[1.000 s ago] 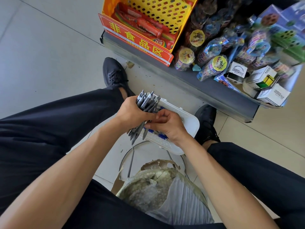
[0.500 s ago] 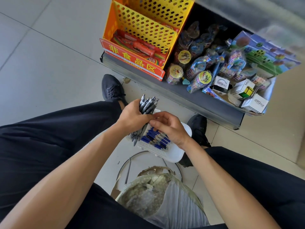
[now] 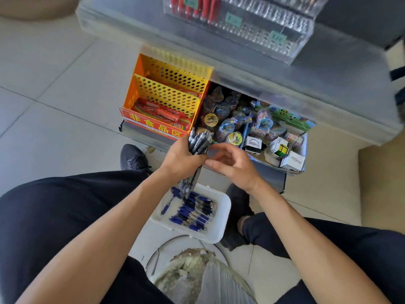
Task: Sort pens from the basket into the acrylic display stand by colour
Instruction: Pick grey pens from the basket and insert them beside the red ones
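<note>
Above the white basket (image 3: 221, 218) on the floor between my feet, my left hand (image 3: 178, 160) is wrapped tight around a bundle of dark pens (image 3: 198, 142), their clip ends fanning up past my thumb and their tips hanging down toward the basket. My right hand (image 3: 230, 164) sits just beside the bundle with its fingers loosely curled, the fingertips close to my left knuckles; I cannot tell whether they touch a pen. In the basket lie the blue pens (image 3: 192, 212), heaped side by side, one leaning over the near-left rim. Up on the grey shelf (image 3: 328, 88) stands the acrylic display stand (image 3: 263, 29), blurred, with red pens (image 3: 192, 7) filling its left end and rows of open slots to the right. Under the shelf are an orange-and-yellow perforated rack (image 3: 166, 93) and a tray of packaged toys (image 3: 252, 126).
</note>
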`<state>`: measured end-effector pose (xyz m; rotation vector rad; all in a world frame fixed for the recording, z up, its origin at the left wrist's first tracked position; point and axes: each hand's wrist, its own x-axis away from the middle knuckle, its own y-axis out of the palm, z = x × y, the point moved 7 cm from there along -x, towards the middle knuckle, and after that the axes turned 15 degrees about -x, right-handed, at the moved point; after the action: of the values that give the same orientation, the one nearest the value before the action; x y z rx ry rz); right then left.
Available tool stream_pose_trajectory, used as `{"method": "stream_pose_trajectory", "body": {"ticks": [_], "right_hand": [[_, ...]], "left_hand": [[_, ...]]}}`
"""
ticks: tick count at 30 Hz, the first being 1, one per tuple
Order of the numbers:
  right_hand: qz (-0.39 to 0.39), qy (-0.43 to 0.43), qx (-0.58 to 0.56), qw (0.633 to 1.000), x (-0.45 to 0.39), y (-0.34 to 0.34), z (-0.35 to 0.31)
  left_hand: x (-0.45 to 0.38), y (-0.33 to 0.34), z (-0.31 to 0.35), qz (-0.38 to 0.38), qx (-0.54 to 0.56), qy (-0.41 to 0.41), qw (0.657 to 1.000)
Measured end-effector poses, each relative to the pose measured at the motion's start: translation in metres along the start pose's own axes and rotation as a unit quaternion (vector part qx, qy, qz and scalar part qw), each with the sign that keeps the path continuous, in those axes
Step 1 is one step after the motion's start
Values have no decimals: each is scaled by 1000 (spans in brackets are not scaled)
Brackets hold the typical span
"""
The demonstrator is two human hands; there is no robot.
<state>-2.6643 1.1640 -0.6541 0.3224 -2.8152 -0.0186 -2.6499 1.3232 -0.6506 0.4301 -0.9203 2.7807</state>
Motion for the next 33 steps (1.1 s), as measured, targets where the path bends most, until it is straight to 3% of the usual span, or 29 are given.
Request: {"method": "stream_pose_trajectory", "body": {"ticks": [7,18,26,33], "right_hand": [[28,-74,82,993,15,-31,-72],[43,-143,89,985,12,-37,-162],[44,-159,85,983,1,-31,-185],[43,-155,51,986,-8,-29,-194]], "left_hand": [[7,-9,52,18,49,43,998],[29,-30,115,74,154,98,980],[26,-49,139,115,193,134,965],[22,-62,154,107,180,169,963]]}}
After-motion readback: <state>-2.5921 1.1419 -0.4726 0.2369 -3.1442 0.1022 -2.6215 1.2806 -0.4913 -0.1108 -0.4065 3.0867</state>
